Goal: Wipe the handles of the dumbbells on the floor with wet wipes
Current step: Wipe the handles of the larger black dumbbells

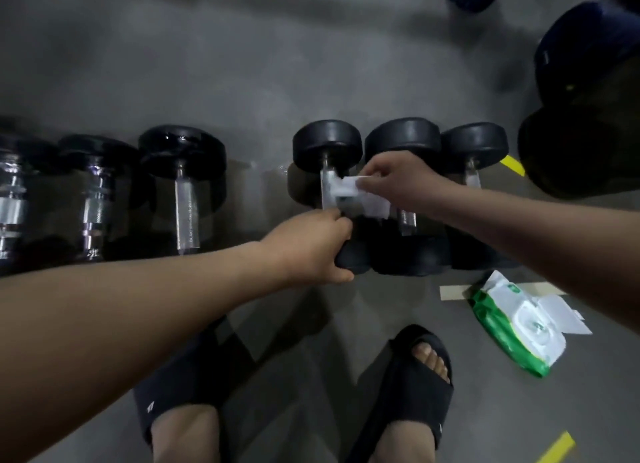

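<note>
The fingers point(367, 184) of the right hand point(398, 182) pinch one end of the wet wipe point(349, 194). The left hand point(311, 251), fingers curled, seems to hold the other end, drawing it across the handle point(327, 189) of the centre dumbbell point(327, 144) on the floor point(242, 81). Wiping looks under way; whether the two dumbbells point(403, 140) at 3 o'clock and three dumbbells point(183, 151) at 9 o'clock are done, I cannot tell.

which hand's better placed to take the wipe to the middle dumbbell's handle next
Likely right: the right hand pinches the wet wipe right by that handle; the left hand grips the neighbouring dumbbell's near end.
</note>
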`<act>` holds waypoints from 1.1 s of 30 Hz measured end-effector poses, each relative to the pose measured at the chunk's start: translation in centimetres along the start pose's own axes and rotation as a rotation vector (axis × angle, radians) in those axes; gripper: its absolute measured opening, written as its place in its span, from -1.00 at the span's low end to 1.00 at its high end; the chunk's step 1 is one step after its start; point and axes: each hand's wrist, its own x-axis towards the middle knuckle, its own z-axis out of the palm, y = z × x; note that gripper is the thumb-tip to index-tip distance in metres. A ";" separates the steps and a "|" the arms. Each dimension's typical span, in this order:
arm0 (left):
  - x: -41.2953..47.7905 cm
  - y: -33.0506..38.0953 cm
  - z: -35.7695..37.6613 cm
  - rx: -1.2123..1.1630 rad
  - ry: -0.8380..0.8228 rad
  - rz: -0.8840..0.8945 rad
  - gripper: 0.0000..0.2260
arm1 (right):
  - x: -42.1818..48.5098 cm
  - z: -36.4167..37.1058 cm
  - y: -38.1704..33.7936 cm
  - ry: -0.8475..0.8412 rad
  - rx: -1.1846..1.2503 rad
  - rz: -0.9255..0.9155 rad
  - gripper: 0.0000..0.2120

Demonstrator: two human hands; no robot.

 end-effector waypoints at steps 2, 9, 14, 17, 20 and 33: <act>-1.0 -0.7 0.5 -0.016 0.046 0.004 -0.56 | 0.8 1.2 -0.5 0.082 0.028 -0.031 -0.96; -5.1 -5.3 -0.7 -0.060 -0.025 -0.036 -0.53 | 0.9 5.1 -3.0 0.209 -0.008 -0.212 -0.86; -6.8 -7.9 -1.1 -0.066 -0.094 -0.050 -0.54 | 2.3 7.5 -4.1 0.257 -0.140 -0.413 -0.85; -7.2 -8.3 -1.0 -0.083 -0.075 -0.028 -0.56 | 2.8 9.0 -4.3 0.295 -0.163 -0.438 -0.84; -7.2 -8.7 -0.9 -0.111 -0.087 -0.017 -0.57 | 3.0 9.8 -3.9 0.288 -0.202 -0.473 -0.81; 0.0 -11.1 -3.4 -0.398 0.354 -0.639 -0.86 | 2.0 9.6 -4.4 0.220 -0.118 -0.483 -0.80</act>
